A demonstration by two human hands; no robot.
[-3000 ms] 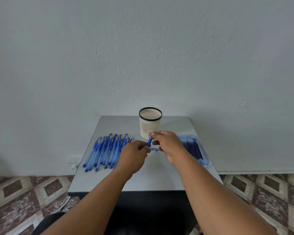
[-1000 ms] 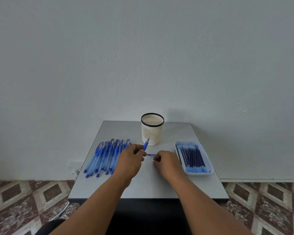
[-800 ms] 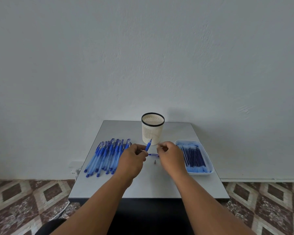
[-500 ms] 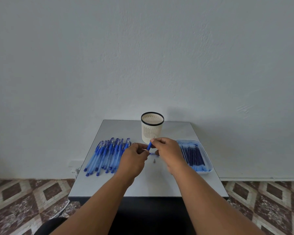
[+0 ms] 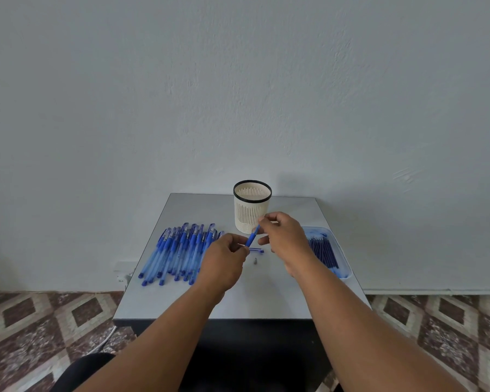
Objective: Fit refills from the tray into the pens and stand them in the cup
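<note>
Two hands meet over the table (image 5: 238, 301). Left hand (image 5: 224, 260) grips the lower end of a tilted pen (image 5: 252, 236); right hand (image 5: 285, 236) pinches its upper end. Just beyond the left hand, a small metal tip (image 5: 255, 261) and a short blue piece (image 5: 257, 250) lie loose; a sleeve or wrist could knock them off. Refills sit in the tray (image 5: 347, 274), right. Loose pens (image 5: 178, 250) lie left. Cup (image 5: 252, 206), farthest, shows no pens. Whether a refill is inside the held pen cannot be told; fingers hide the joint.
</note>
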